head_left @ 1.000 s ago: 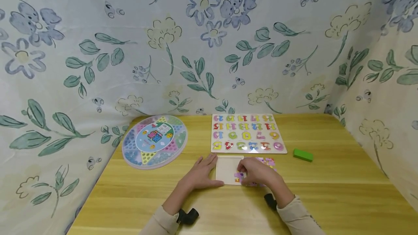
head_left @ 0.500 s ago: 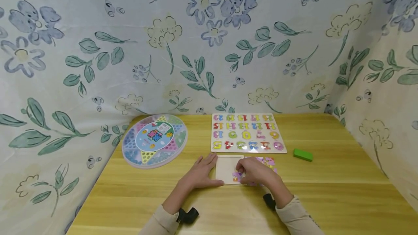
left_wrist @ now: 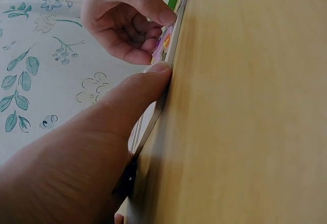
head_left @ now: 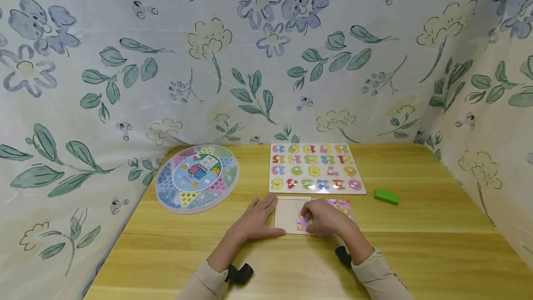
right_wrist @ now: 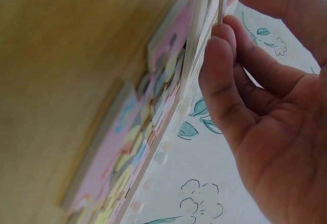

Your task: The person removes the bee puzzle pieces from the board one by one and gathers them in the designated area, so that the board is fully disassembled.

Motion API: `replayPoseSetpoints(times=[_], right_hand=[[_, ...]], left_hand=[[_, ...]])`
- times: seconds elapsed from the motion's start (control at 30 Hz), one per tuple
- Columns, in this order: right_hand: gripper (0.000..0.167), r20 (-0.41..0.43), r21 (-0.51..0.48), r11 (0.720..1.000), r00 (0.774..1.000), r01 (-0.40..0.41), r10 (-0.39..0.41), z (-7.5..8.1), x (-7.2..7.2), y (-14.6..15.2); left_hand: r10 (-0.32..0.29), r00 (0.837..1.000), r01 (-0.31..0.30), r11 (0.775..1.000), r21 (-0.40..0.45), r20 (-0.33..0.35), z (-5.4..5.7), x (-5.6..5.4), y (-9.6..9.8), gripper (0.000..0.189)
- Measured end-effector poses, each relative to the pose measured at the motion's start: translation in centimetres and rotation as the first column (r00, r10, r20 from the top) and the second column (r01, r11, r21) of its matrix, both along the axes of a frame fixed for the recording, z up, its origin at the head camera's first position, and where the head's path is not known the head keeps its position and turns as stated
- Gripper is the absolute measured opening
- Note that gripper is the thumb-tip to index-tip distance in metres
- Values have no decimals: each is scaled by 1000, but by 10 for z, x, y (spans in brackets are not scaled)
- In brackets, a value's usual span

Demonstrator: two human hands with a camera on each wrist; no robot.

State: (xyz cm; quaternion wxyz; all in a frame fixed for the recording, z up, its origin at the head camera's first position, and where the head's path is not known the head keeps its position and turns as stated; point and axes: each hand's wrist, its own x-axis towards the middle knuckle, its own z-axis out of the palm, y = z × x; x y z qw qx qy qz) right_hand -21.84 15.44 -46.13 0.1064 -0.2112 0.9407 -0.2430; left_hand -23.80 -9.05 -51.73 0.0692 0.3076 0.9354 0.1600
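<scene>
A shallow wooden puzzle tray lies on the table. My left hand rests at its left side, fingers spread, with the thumb on the near edge, as the left wrist view also shows. Over the tray's right part, my right hand pinches a purple puzzle piece between thumb and fingers at the near right corner. That piece shows between the fingertips in the left wrist view. Loose puzzle pieces lie right of the tray, partly hidden by the right hand; several of these pieces overlap in the right wrist view.
Behind the tray lies a number board with colourful numerals. A round Chinese checkers board is at the back left. A green block sits to the right. Floral cloth hangs behind the wooden table.
The right hand and the purple piece have shifted very slightly left over the tray. My left hand stays in place.
</scene>
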Motion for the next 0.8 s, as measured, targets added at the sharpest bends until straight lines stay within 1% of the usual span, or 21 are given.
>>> replayPoseSetpoints(times=[0.23, 0.47, 0.7, 0.8], right_hand=[[29, 12, 0, 1000, 1000, 8, -8, 0, 0, 1], [25, -24, -12, 1000, 1000, 1, -2, 2, 1, 4], [25, 6, -43, 999, 1000, 16, -15, 3, 1, 9], [26, 5, -41, 999, 1000, 24, -24, 2, 0, 12]], left_hand=[[0, 1000, 0, 1000, -4, -3, -1, -1, 0, 104], [6, 1000, -7, 1000, 8, 10, 1, -1, 0, 104], [7, 1000, -7, 1000, 0, 10, 1, 0, 1, 104], [8, 1000, -8, 1000, 0, 17, 1, 0, 0, 104]])
